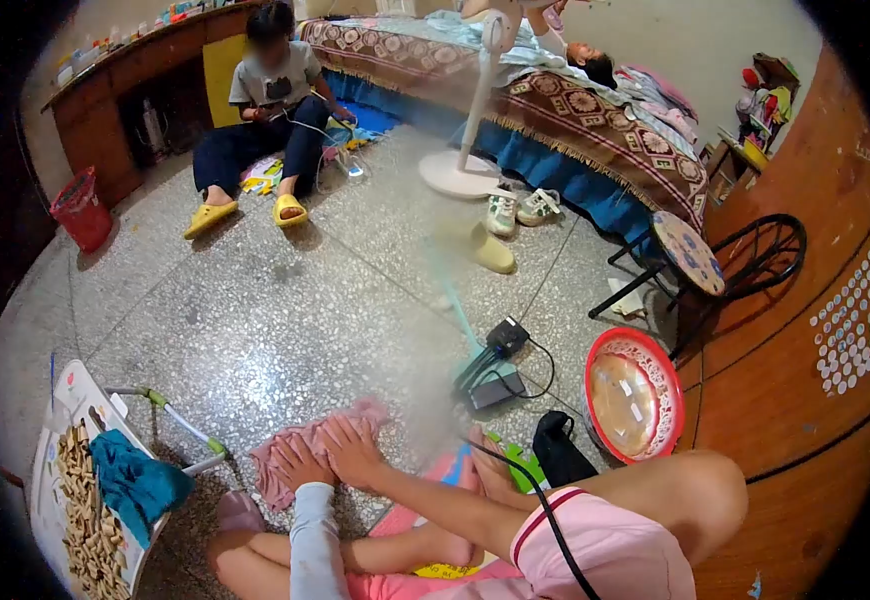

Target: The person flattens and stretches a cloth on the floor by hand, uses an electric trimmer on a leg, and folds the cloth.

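A pink cloth (280, 480) lies crumpled on the speckled floor in front of me. My left hand (300, 465), at the end of a light-blue sleeve, rests flat on it with fingers spread. Beside it my right hand (352, 452) is flat on the cloth too, its fingers stretched out and slightly apart. The hands are side by side, close together. Left of them stands a small white folding table (65, 400) with a heap of short tan pieces (90, 520) and a teal cloth (133, 480) on it.
A power strip with plugs (495, 370), a black cable (545, 500) and a red-rimmed basin (677, 400) are to the right. Farther back are a white fan (460, 175), shoes (503, 212), a stool (690, 255), a red bin (83, 215), a seated person (275, 90) and someone on the bed (595, 100).
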A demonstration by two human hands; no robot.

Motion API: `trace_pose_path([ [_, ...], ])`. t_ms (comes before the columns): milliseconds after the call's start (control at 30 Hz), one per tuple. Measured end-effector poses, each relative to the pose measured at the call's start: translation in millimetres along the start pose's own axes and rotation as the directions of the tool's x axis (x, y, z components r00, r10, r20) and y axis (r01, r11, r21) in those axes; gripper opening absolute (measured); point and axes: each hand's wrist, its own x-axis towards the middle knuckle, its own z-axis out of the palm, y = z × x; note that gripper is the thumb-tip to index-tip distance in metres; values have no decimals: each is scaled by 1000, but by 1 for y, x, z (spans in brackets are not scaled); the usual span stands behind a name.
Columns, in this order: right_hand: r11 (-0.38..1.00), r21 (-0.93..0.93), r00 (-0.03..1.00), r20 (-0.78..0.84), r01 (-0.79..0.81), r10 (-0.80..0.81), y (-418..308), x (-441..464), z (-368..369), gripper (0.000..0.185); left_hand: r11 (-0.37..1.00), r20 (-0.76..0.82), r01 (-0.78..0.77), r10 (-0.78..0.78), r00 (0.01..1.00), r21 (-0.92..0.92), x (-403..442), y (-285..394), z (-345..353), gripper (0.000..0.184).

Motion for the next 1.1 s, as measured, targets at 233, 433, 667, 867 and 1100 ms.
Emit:
trace_pose_path([
  [233,1000,10,968,-251,30,-26,5,54,15,40,999,-143,-8,16,990,51,45,-13,33,69],
  [433,1000,-29,998,-68,-4,2,6,112,12,27,988,18,112,-115,993,111,101,-1,-6,43],
  [667,993,-60,965,-236,104,-115,20,177,32,31,992,141,93,-103,985,80,170,-18,11,65],
  [867,984,1,901,-403,176,-161,34,220,66,43,996,155,65,-75,985,68,228,-24,6,65],
  [1100,994,11,912,-398,112,-99,30,229,74,43,994,193,90,-101,976,66,237,-24,5,65],
])
